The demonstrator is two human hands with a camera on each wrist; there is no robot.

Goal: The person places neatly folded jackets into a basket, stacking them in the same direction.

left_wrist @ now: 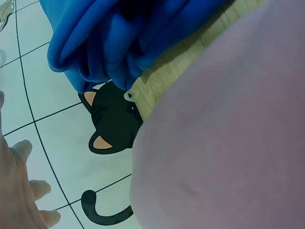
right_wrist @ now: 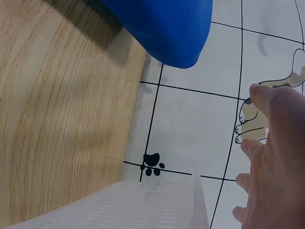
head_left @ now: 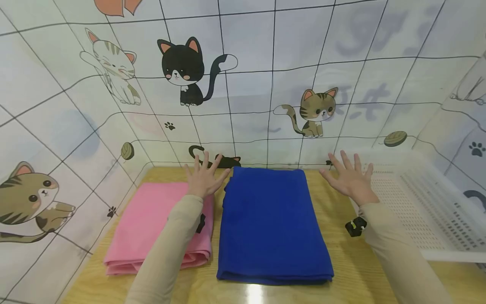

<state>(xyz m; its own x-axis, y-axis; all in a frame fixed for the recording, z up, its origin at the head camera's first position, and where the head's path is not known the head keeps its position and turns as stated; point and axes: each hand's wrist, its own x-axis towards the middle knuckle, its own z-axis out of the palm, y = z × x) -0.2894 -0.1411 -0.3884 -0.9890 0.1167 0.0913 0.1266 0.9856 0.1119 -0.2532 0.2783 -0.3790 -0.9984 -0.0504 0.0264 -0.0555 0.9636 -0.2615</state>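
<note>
Folded blue cloth (head_left: 271, 228) lies in the middle of the wooden table, its folds bunched along one side in the left wrist view. To its left is a folded pink cloth (head_left: 152, 223), partly covered by the left forearm. My left hand (head_left: 203, 179) is held up with fingers spread, over the far edge of the pink cloth and beside the blue one. The right hand (head_left: 352, 179), also spread, hovers between the blue cloth and a white perforated basket (head_left: 448, 256). Neither hand holds anything.
The white basket stands at the right end of the table (head_left: 334, 253). Behind and on both sides rises a white wall (head_left: 250, 93) with a grid and cartoon cats. A small black device (head_left: 356, 226) sits at the right wrist.
</note>
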